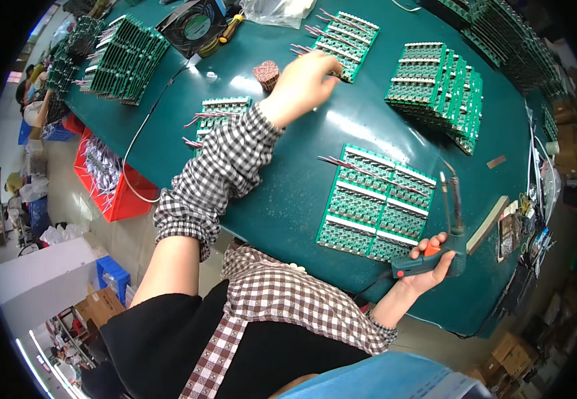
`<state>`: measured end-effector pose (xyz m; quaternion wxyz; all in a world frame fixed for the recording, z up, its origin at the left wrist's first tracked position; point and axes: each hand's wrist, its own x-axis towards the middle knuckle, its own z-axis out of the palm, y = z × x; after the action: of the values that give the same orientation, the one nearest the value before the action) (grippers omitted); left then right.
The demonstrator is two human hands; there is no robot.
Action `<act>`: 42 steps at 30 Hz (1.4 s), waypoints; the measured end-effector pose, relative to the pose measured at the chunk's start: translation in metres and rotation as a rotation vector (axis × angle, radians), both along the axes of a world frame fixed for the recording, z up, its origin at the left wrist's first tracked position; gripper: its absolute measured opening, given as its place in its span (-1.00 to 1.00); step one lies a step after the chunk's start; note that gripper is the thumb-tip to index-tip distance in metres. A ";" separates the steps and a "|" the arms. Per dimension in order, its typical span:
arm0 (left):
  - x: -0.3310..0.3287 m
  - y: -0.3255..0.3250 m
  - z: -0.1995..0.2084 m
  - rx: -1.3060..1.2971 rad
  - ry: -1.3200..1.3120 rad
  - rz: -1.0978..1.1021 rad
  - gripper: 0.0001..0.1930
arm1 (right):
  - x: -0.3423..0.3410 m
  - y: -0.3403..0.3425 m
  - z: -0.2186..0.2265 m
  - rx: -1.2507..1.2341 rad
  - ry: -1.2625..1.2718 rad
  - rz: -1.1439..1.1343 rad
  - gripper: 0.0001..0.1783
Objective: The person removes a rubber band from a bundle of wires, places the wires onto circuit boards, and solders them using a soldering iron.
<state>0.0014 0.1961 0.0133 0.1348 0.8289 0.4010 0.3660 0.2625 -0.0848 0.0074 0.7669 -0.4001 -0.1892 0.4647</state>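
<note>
My left hand [305, 86] reaches over the table to a green circuit board panel [351, 41] at the far middle. Its fingers curl over the panel's near edge, with the thumb beside that edge. Thin red and white wires stick out from the panel's left side. In my right hand [428, 272] is a dark green soldering gun [456, 256] with an orange trigger, its tip pointing away from me. Just left of the gun lies a larger circuit board panel [376, 203], with wires at its upper left. Another wired board [225, 110] is partly hidden by my left sleeve.
Stacked circuit boards stand at the right [434, 90] and the far left [125, 56]. A brown bundle [266, 74] is beside my left wrist. Behind it are a black fan [194, 28] and a yellow-handled screwdriver [232, 28]. A red bin [112, 193] sits by the table's left edge.
</note>
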 end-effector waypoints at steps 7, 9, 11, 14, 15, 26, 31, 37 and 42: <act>-0.042 -0.068 0.021 0.052 0.011 0.229 -0.69 | 0.011 -0.003 -0.002 0.023 0.114 0.066 -0.54; -0.054 -0.059 0.020 0.107 -0.005 0.362 -0.53 | 0.013 -0.006 0.000 0.001 0.071 0.016 -0.54; -0.050 -0.047 0.017 0.081 -0.011 0.442 -0.45 | 0.014 -0.012 0.001 0.010 0.063 -0.019 -0.53; -0.054 -0.024 -0.015 -0.036 -0.074 0.350 -0.40 | 0.014 -0.023 0.006 -0.023 0.184 -0.099 -0.54; -0.061 -0.027 -0.016 -0.187 -0.094 0.321 -0.40 | 0.017 -0.026 0.007 -0.055 0.190 -0.127 -0.55; -0.058 -0.080 0.035 -0.607 -0.487 0.072 -0.58 | 0.190 -0.101 -0.012 0.038 0.372 -0.561 -0.62; -0.039 -0.106 0.045 -0.890 -0.696 -0.089 -0.54 | 0.251 -0.088 -0.042 -0.009 0.076 -0.608 -0.63; -0.018 -0.114 0.026 -1.136 -1.081 -0.144 -0.44 | 0.252 -0.110 0.007 -0.593 0.020 -0.482 -0.28; -0.019 -0.113 0.033 -1.164 -1.068 -0.128 -0.42 | 0.171 -0.060 0.073 -1.569 -1.114 0.015 -0.38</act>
<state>-0.0175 0.0831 0.0461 0.7415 0.3592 0.3605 0.4372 0.4333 -0.1450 0.0806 0.0780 -0.9612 -0.1643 0.2072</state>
